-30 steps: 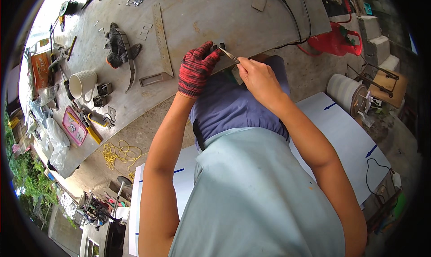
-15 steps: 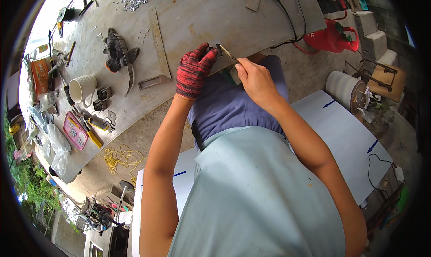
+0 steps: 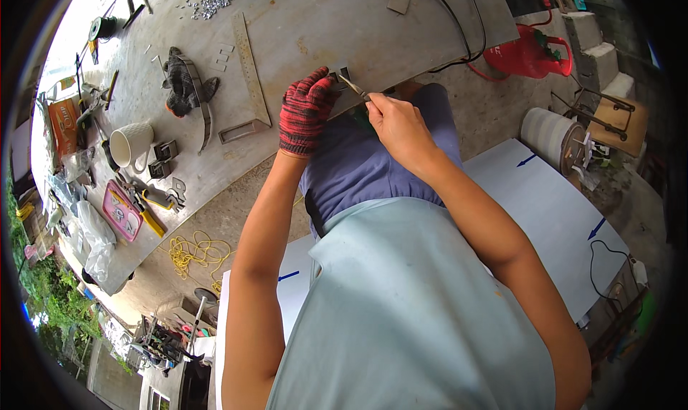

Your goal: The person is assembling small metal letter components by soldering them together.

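Note:
My left hand (image 3: 304, 115), in a red and black knitted glove, is closed around a small dark metal piece (image 3: 343, 72) at the near edge of the table. Most of that piece is hidden behind the fingers. Bare, my right hand (image 3: 400, 125) grips a slim hand tool with a narrow metal blade (image 3: 355, 89); its exact kind is too small to make out. The blade points up and to the left, its tip against or very near the dark piece. A steel square (image 3: 251, 73) lies flat on the table left of the gloved hand.
On the metal table (image 3: 322, 23) at left are a dark glove (image 3: 183, 84), a white mug (image 3: 131, 143), a pink tray (image 3: 122, 211) and pliers (image 3: 152, 222). Small metal bits (image 3: 213, 1) lie at the far side. A red gas cylinder (image 3: 527, 54) stands at right.
My right hand and the tool have shifted a little left, the blade sliding along the dark piece. The gloved hand keeps its grip, moving slightly left.

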Motion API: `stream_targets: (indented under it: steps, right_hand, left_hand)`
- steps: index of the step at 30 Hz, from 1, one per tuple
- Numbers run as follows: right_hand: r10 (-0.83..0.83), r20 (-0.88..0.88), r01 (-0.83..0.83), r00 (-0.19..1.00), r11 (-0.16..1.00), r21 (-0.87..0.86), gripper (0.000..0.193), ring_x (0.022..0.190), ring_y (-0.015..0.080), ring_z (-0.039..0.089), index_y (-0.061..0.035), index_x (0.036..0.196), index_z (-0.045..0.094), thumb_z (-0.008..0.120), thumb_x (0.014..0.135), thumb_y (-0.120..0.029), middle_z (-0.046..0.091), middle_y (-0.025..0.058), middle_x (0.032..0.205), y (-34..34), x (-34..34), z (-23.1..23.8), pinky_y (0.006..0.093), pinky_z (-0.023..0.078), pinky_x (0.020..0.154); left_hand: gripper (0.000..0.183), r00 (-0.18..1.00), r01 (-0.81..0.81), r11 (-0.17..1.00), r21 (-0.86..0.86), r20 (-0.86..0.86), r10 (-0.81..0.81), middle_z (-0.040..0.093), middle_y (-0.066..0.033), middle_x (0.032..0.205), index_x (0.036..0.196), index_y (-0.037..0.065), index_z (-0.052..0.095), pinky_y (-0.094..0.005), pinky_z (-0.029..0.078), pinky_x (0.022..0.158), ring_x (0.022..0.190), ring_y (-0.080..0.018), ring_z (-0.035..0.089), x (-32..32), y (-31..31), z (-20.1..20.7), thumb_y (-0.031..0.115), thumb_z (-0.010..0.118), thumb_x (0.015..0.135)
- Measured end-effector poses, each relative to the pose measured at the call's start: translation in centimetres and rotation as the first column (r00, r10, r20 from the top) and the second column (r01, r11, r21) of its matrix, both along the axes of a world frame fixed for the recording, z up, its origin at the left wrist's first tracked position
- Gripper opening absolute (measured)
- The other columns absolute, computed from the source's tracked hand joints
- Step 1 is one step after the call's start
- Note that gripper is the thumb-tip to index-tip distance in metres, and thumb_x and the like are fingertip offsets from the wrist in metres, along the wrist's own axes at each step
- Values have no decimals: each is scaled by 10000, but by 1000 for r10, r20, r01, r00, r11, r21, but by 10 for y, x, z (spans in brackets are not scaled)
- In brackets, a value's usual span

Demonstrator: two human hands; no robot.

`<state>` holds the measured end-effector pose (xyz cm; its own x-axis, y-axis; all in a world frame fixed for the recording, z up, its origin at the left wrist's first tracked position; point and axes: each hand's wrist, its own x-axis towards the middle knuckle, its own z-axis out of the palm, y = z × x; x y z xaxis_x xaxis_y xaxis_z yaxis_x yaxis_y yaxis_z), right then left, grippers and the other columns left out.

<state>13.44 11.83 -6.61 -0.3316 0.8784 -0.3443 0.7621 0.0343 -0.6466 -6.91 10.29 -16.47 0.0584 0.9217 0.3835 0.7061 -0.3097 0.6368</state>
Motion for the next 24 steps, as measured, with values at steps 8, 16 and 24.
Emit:
stream_targets:
  steps: [8, 16, 24]
  right_hand:
    - [-37, -111, 27, 993, 995, -91, 265, 706, 372, 656, 11, 1034, 609, 511, 1086, -230, 683, 178, 835, -4, 1, 2, 437, 503, 654]
    - [15, -474, -27, 880, 999, -20, 407, 1192, 378, 606, 19, 1397, 438, 535, 1038, -147, 553, 249, 1357, -33, -32, 14, 455, 485, 1035]
    - [340, -386, -380, 858, 924, -31, 711, 1430, 392, 364, -25, 1476, 486, 765, 860, -245, 378, 193, 1546, -24, -21, 31, 463, 339, 1207]
  left_hand:
    - [459, 968, -171, 975, -141, 162, 193, 680, -152, 1318, 1201, 106, 677, -463, 555, 926, 1071, -346, 678, 15, -14, 17, 133, 858, 781]
    - [659, 490, 218, 684, -696, 684, 540, 576, -144, 1394, 1571, 61, 364, -366, 421, 1119, 1292, -230, 540, 41, -53, 89, 289, 669, 1034]
    - [584, 678, 233, 638, -734, 593, 435, 673, -124, 1210, 1618, 144, 366, -384, 505, 993, 1123, -194, 632, -3, -50, 90, 236, 563, 1077]
